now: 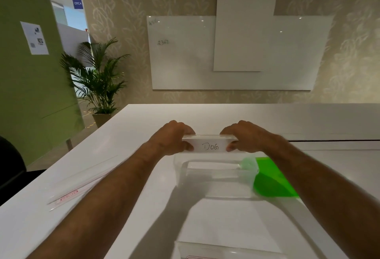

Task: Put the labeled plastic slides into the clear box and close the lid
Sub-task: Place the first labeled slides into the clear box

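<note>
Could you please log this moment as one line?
step: loading | left hand and right hand: pinch "Dog" slide by its ends | slide: above open box | lid: off, beside box

Count: 2 hands, left hand (172,137) and right hand (244,135). Labeled slides: 1 reading "Dog" (210,146); 1 more clear strip with red print (67,194) at left (could be several stacked, can't tell); another red-printed piece (205,257) at the bottom edge, mostly cut off. 1 clear box (213,176). 1 green lid (271,178). 1 white table (267,119). 2 whiteboards (185,63) overlapping on the wall, 1 potted palm (98,77), 1 paper sheet (35,37).
</note>
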A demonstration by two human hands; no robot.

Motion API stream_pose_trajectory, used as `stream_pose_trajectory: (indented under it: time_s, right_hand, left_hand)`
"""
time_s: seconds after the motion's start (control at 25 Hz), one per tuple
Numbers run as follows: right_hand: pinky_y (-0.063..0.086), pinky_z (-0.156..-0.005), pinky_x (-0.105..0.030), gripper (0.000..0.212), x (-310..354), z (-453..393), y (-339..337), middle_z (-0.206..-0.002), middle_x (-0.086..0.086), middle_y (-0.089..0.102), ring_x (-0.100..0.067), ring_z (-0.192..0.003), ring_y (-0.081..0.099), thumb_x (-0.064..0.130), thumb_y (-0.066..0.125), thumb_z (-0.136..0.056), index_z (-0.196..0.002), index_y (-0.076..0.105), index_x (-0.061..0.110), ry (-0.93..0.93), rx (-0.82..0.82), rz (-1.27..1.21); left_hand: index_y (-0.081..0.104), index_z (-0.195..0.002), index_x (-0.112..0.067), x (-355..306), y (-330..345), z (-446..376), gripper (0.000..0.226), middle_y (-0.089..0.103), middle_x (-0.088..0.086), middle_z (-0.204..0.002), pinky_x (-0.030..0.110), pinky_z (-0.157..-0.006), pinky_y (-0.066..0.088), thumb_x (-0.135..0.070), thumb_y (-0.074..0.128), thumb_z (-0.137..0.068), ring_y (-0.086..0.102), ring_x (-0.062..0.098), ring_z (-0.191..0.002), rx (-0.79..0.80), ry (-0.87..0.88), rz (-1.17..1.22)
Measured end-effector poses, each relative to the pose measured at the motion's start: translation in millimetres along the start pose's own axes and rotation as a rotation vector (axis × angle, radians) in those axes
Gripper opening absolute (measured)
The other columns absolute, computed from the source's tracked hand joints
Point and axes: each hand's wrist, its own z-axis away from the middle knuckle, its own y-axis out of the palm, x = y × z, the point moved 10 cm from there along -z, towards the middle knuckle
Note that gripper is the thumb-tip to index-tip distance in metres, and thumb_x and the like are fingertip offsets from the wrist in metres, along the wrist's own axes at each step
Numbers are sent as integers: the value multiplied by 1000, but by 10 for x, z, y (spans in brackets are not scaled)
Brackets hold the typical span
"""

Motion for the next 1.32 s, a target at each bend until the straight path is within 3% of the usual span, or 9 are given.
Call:
stream_pose_trajectory:
  time_s: [0.24, 0.36, 0.52, 0.76, 0.96, 1.32]
  right_hand:
    - [43, -85, -32, 38, -133, -168, 374, -120, 0, 62, -22, -109, 55, 20, 64, -86, -123, 59, 27, 26, 120, -9]
    - [47, -89, -36, 36, -161, -229, 525, -119, -3, 62, -24, -107, 57, 19, 65, -86, -122, 61, 25, 39, 190, 12]
    - [46, -78, -31, 38, -177, -280, 704, -116, -6, 59, -26, -101, 59, 24, 70, -82, -119, 62, 24, 61, 250, 69]
    - [40, -80, -31, 49, -186, -299, 992, -126, -7, 52, -27, -112, 56, 28, 73, -80, -126, 56, 22, 78, 305, 134]
    - [39, -79, -30, 50, -199, -359, 1087, -128, -7, 52, -28, -112, 55, 28, 72, -81, -127, 54, 22, 79, 326, 153]
    - [46, -90, -34, 45, -184, -319, 1118, -131, -7, 52, -28, -115, 55, 27, 63, -85, -129, 53, 23, 79, 318, 153]
  left_hand:
    - [69, -113, -21, 86, 365, -243, 40, 67, 3, -108, 34, -81, 51, -28, 81, -75, 60, 23, -100, 176, -62, -128]
    - [67, -112, -21, 150, 571, -313, 42, 61, 4, -110, 30, -75, 46, -29, 83, -74, 58, 23, -96, 260, -94, -165]
    - [64, -110, -20, 171, 825, -363, 46, 60, 3, -112, 30, -73, 43, -28, 85, -71, 55, 21, -90, 337, -93, -229]
    - [63, -112, -17, 183, 1139, -359, 48, 60, 5, -116, 30, -72, 43, -23, 86, -71, 59, 24, -97, 451, -82, -263]
    - [62, -112, -17, 183, 1232, -378, 46, 60, 7, -118, 31, -72, 44, -18, 84, -71, 61, 27, -101, 501, -87, -312]
    - [60, -121, -16, 154, 1257, -339, 46, 58, 10, -122, 32, -75, 45, -17, 78, -78, 61, 30, -105, 480, -62, -388]
